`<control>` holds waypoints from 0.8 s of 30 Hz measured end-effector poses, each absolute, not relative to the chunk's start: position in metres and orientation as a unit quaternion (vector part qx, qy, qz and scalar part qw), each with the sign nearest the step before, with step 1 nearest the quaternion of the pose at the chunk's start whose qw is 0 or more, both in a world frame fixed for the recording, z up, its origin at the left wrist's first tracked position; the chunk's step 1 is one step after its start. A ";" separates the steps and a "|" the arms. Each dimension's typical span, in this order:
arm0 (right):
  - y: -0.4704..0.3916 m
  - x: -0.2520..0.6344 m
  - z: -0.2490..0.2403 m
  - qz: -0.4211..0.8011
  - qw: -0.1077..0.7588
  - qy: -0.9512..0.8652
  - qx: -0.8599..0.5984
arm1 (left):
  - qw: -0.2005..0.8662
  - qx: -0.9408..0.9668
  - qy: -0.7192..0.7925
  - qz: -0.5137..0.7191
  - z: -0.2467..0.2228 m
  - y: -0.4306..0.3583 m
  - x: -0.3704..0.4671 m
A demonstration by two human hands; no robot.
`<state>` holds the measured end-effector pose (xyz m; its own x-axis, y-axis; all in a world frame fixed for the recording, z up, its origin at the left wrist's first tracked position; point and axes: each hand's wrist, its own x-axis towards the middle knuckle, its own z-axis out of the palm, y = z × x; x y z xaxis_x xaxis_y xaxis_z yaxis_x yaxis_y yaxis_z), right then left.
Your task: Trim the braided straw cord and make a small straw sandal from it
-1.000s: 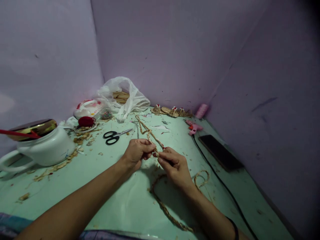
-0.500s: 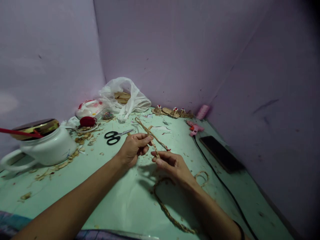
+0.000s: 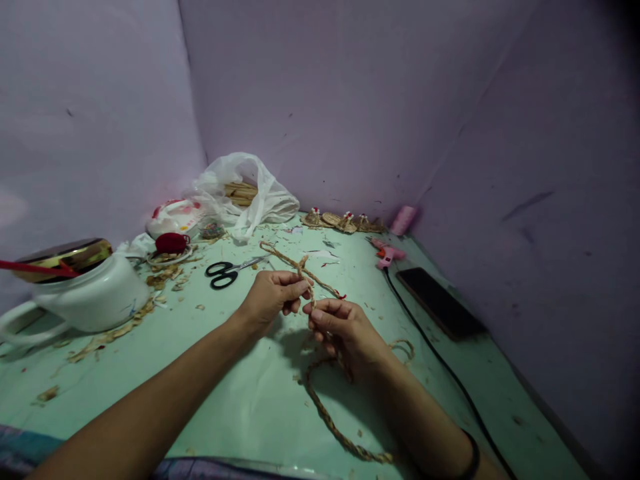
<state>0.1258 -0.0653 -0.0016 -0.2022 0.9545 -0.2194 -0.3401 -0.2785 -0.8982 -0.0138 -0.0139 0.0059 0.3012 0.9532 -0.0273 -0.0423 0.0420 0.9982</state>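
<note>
Between thumb and fingers, my left hand (image 3: 280, 293) pinches a tan braided cord (image 3: 345, 443) near its upper end. Just below and to the right, my right hand (image 3: 345, 327) grips the same cord, with a short stretch running between the two hands. From my right hand the cord drops to the table and curves toward the front edge. Behind my fingers lies a separate folded length of braid (image 3: 285, 255) with a red bit at its right end. Black-handled scissors (image 3: 225, 273) rest left of my left hand, their blades partly open.
A pink glue gun (image 3: 390, 255) with a black cable and a dark phone (image 3: 440, 303) lie at right. At left stands a white mug (image 3: 100, 300). Along the back are a plastic bag (image 3: 270, 200), several small woven hats (image 3: 345, 222) and a pink spool (image 3: 403, 220). Plant scraps litter the table.
My right hand has rolled and shifted slightly up along the cord, closer to my left hand. The cord's tip now stands more upright above my left fingers. The view has shifted slightly.
</note>
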 end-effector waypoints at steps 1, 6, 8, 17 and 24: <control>-0.064 0.127 -0.002 0.674 0.483 -0.359 -0.429 | 0.550 0.584 0.441 0.404 0.007 -0.010 -0.019; -0.057 0.133 -0.004 0.637 0.521 -0.330 -0.462 | 0.143 0.704 0.636 0.280 0.012 0.021 -0.067; -0.055 0.136 -0.004 0.627 0.535 -0.321 -0.467 | 0.055 0.709 0.682 0.173 0.013 0.032 -0.089; -0.054 0.138 -0.003 0.601 0.557 -0.306 -0.485 | 0.046 0.719 0.693 0.030 0.002 0.043 -0.112; -0.055 0.137 0.000 0.587 0.572 -0.310 -0.482 | 0.045 0.721 0.688 0.069 0.003 0.043 -0.110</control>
<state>0.1371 -0.0551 -0.0002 0.1187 0.9704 -0.2104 -0.3731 -0.1527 -0.9151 -0.1099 0.0432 0.0031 0.0439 0.9983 0.0381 0.9858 -0.0495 0.1603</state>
